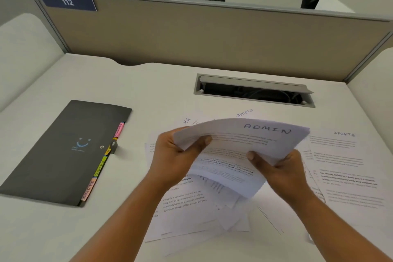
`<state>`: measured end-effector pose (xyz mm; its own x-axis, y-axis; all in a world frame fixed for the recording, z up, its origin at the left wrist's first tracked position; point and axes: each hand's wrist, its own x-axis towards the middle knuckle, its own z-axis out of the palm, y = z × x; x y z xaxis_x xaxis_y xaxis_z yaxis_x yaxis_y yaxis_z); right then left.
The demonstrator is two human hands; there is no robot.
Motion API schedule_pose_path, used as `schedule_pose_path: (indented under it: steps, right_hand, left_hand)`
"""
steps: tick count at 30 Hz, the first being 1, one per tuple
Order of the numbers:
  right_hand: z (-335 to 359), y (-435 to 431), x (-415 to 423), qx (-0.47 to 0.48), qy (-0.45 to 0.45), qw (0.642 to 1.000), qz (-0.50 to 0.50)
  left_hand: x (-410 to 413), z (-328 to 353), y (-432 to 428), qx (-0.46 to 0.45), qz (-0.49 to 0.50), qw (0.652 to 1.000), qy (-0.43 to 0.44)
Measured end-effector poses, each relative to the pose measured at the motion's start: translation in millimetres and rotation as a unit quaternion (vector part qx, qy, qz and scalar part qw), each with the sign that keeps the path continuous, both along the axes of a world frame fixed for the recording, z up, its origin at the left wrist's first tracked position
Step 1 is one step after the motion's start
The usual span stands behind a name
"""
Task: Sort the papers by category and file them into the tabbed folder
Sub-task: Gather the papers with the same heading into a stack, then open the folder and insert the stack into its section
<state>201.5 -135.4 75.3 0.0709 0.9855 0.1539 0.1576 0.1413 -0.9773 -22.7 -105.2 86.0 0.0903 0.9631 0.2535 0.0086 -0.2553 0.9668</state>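
Observation:
Both hands hold a curved bundle of papers (238, 144) above the desk; its top sheet is hand-labelled ADMIN. My left hand (176, 155) grips the bundle's left edge, thumb on top. My right hand (280, 168) grips its lower right side. Under the bundle, loose printed sheets (191, 204) lie scattered on the desk, and a sheet marked SPORTS (344, 161) lies to the right. Corners marked HR and SPORTS peek out behind. The dark grey tabbed folder (63, 153) lies shut at the left, with coloured tabs (100, 168) along its right edge.
An open grey cable hatch (253, 90) is set in the white desk behind the papers. A beige partition (212, 34) with a number plate 112 closes off the back. Black chairs stand beyond it.

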Motion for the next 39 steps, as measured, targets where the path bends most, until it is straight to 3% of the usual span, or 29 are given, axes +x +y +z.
schedule_pose_path:
  steps: [5,11,17,22,26,32,36,39]
  right_hand:
    - [-31,-12,2,-0.074,-0.008,0.997,-0.005]
    - [-36,-15,-4,-0.075,0.000,0.997,-0.037]
    - [-48,-10,-11,-0.064,-0.006,0.994,-0.092]
    - [-69,-4,-14,-0.114,-0.003,0.982,-0.150]
    - [-83,-4,-20,-0.178,0.059,0.965,-0.186]
    - [-80,-2,-44,-0.221,0.177,0.936,-0.209]
    - [-81,-2,-52,-0.236,0.184,0.930,-0.214]
    - [-81,-4,-56,-0.234,0.178,0.930,-0.220]
  left_hand:
    - [-3,-39,-6,-0.099,-0.016,0.993,0.055]
    - [-9,-36,-8,-0.135,0.019,0.991,0.012]
    - [-57,-41,2,-0.170,-0.014,0.969,0.181]
    - [-143,-68,-8,-0.185,0.097,0.917,0.339]
    - [-217,-85,-21,-0.202,0.193,0.844,0.457]
    - [-318,-110,-17,-0.259,0.336,0.785,0.452]
    - [-370,-124,-6,-0.338,0.338,0.722,0.500]
    - [-380,-133,-3,-0.353,0.327,0.714,0.509]
